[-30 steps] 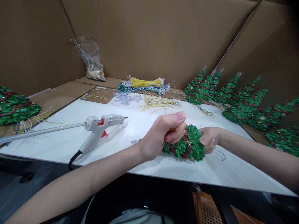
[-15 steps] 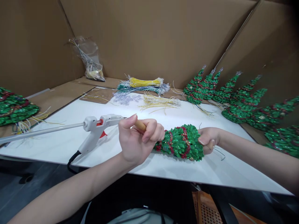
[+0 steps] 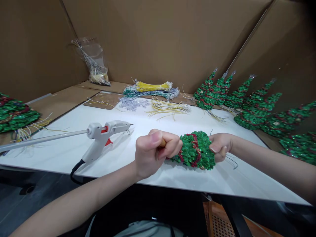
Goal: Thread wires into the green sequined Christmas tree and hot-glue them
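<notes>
A small green Christmas tree (image 3: 197, 149) with red garlands lies on its side above the white board, its base toward the right. My right hand (image 3: 219, 146) is closed round the base end. My left hand (image 3: 158, 151) makes a fist about a wooden handle (image 3: 163, 143), of which only the end shows; the tool's working part is hidden. Knuckles of that hand cover the tree's narrow end. To the left stands a white glue gun (image 3: 103, 135) with a long glue stick in its back. Thin wires (image 3: 232, 161) trail out beside my right hand.
Several finished-looking trees (image 3: 247, 98) line the right side; another tree (image 3: 17, 113) is at far left. Wire bundles (image 3: 154, 87), loose yellow wires (image 3: 170, 108) and clear pieces (image 3: 134, 103) lie at the back. A plastic bag (image 3: 97, 65) leans on the cardboard wall (image 3: 160, 39).
My left hand has moved right along the tree, covering more of it. The wooden handle now shows less between my fingers. My right hand has stayed in place on the base.
</notes>
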